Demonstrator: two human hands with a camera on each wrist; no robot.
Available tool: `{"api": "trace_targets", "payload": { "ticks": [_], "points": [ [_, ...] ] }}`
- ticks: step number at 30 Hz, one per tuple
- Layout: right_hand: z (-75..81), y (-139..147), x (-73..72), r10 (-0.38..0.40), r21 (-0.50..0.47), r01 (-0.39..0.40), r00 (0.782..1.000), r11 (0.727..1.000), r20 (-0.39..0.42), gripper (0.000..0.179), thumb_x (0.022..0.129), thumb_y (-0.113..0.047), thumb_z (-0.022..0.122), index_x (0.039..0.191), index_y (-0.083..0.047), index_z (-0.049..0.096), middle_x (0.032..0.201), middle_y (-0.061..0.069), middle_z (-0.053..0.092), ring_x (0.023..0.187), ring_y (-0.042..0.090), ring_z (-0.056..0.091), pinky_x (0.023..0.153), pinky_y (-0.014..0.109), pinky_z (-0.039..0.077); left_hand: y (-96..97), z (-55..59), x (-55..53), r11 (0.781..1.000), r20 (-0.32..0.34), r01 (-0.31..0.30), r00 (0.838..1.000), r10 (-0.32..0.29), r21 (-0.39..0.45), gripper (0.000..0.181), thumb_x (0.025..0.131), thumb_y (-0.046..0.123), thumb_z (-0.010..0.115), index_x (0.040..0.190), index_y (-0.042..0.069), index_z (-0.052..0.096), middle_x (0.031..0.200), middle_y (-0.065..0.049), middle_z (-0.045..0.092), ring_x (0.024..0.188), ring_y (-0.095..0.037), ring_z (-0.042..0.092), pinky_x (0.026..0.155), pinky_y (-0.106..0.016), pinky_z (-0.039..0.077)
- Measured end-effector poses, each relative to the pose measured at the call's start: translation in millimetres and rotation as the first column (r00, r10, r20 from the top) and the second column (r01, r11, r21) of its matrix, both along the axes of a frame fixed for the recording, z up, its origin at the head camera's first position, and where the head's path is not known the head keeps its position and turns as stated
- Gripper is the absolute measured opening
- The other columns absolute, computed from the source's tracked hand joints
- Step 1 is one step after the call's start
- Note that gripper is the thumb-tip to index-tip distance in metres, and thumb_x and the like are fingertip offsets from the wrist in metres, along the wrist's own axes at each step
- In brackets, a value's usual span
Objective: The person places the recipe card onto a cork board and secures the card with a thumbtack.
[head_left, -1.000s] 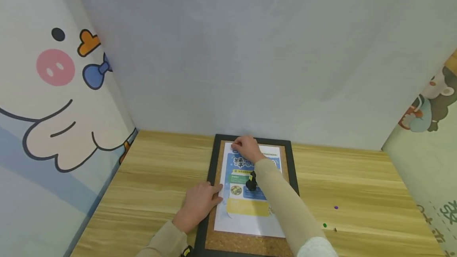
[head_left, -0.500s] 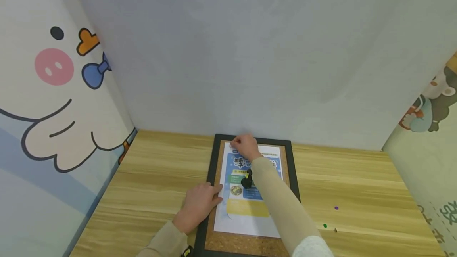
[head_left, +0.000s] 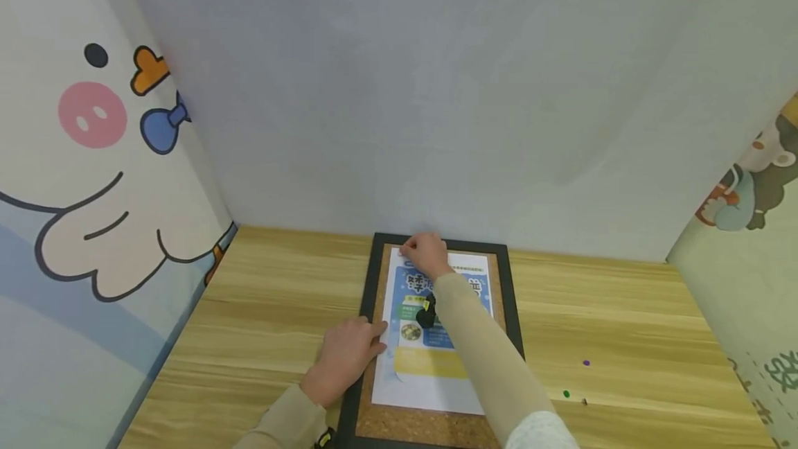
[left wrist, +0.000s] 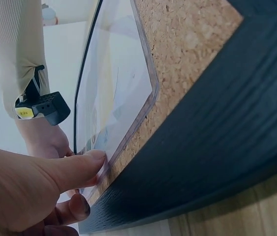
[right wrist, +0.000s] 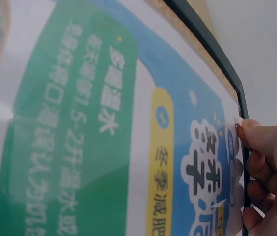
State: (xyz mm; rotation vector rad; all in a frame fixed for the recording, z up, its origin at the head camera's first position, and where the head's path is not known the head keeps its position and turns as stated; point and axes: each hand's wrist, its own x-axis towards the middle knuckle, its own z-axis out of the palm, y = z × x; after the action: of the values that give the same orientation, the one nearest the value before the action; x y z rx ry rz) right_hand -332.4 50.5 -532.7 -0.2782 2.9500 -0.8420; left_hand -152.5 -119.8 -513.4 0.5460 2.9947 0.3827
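Note:
A printed poster (head_left: 430,393) in a clear sleeve lies on a black-framed cork board (head_left: 424,421). At the board's left side my left hand (head_left: 346,355) rests across the frame, its thumb and index finger spread and touching the poster's left edge. The left wrist view shows that thumb (left wrist: 79,169) lying on the sleeve's rim. My right hand (head_left: 427,255) is at the poster's upper left corner, with thumb and index finger pinched together. Between these fingertips (right wrist: 246,129) is a small thing, mostly hidden, that looks like a thumbtack.
On the wooden table (head_left: 623,324) right of the board lie a purple tack (head_left: 586,363), a green tack (head_left: 566,393) and a small dark tack (head_left: 584,401). A pale wall (head_left: 399,123) rises behind the board, with cartoon-printed walls at both sides.
My right hand and forearm have shifted slightly left, and the wrist camera has swung left over the poster. Its fingertips stay at the upper left corner. The left hand keeps its place.

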Motion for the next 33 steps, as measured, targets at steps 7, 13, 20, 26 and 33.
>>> {"api": "trace_targets", "payload": {
  "ticks": [7,13,20,26,33],
  "points": [
    [0.5,-4.1,-1.2,-0.002,0.063,0.003,1.000,0.998,-0.020,0.018,0.090,-0.029,0.060,0.086,-0.018,0.074,0.084,-0.003,0.066,0.089,0.021,0.048,0.084,0.042,0.035,-0.8,-0.6,0.3,1.000,-0.011,0.001,1.000,-0.001,-0.003,0.036,0.081,0.034,0.072,0.115,0.021,0.069,0.067,0.006,0.054,0.056,-0.008,0.047,0.045,-0.024,0.035],
    [3.1,-6.7,0.1,0.033,0.115,-0.030,0.999,0.993,-0.032,0.016,0.092,-0.027,0.059,0.084,-0.019,0.072,0.080,-0.003,0.063,0.087,0.021,0.050,0.076,0.041,0.035,-1.2,-1.5,0.6,1.000,-0.018,0.000,1.000,0.000,0.002,0.037,0.081,0.034,0.072,0.115,0.020,0.069,0.066,0.006,0.054,0.056,-0.008,0.047,0.045,-0.025,0.035],
    [1.8,-6.0,0.1,0.033,0.113,-0.028,0.999,0.993,-0.043,0.015,0.091,-0.028,0.060,0.084,-0.019,0.069,0.078,-0.004,0.061,0.083,0.020,0.048,0.075,0.040,0.034,-0.5,-1.0,1.1,1.000,-0.024,-0.001,1.000,0.001,-0.002,0.036,0.082,0.034,0.071,0.115,0.020,0.069,0.066,0.005,0.054,0.056,-0.009,0.048,0.045,-0.025,0.036],
    [0.1,-4.3,1.4,0.043,0.089,-0.039,0.998,0.995,-0.050,0.011,0.090,-0.028,0.063,0.083,-0.019,0.066,0.077,-0.003,0.059,0.082,0.020,0.045,0.073,0.039,0.031,-0.4,-1.5,1.3,1.000,-0.039,0.004,0.999,-0.004,-0.006,0.037,0.081,0.034,0.071,0.115,0.019,0.069,0.064,0.006,0.053,0.053,-0.008,0.045,0.044,-0.024,0.034],
    [-0.7,-2.1,3.0,0.041,0.056,-0.039,0.998,0.998,-0.043,0.010,0.090,-0.027,0.063,0.087,-0.019,0.068,0.081,-0.004,0.060,0.084,0.019,0.044,0.077,0.039,0.032,-0.3,-1.8,2.3,1.000,-0.049,0.009,0.999,-0.009,-0.008,0.036,0.082,0.033,0.071,0.115,0.019,0.069,0.064,0.005,0.053,0.053,-0.008,0.045,0.043,-0.025,0.034]
  ]
}}
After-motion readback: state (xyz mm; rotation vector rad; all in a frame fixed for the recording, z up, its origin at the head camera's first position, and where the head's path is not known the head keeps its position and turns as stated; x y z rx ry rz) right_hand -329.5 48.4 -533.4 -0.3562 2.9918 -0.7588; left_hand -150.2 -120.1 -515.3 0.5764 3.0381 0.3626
